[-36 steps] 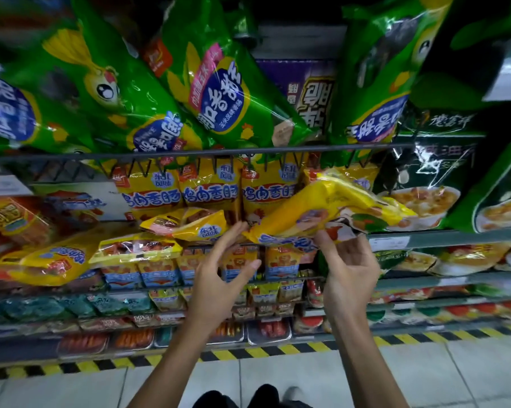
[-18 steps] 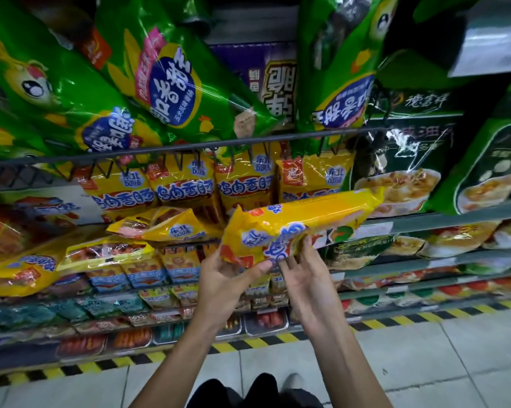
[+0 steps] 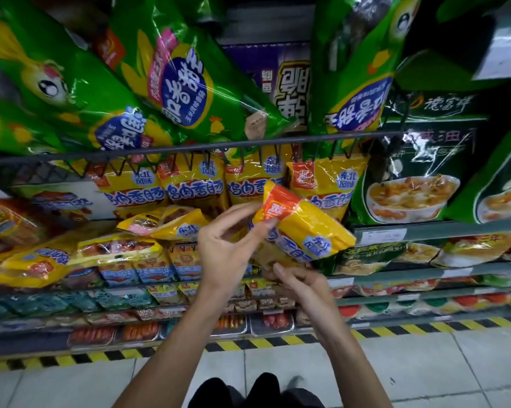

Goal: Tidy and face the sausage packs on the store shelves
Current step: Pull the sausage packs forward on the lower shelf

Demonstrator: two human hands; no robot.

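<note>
Underfoot, pale floor tiles (image 3: 292, 369) are running up to a yellow-and-black hazard strip (image 3: 248, 344) edging the shelving. Above it, the left hand (image 3: 227, 248) is pinching the red corner of a yellow sausage pack (image 3: 304, 228), its grip closing on the top edge, while the right hand (image 3: 304, 285) is curling its fingers under the pack's lower end. The pack is tilting in open air in front of the hanging row of yellow packs (image 3: 195, 187). Farther up, a wire rail (image 3: 189, 148) is fronting slanting green bags (image 3: 177, 81).
</note>
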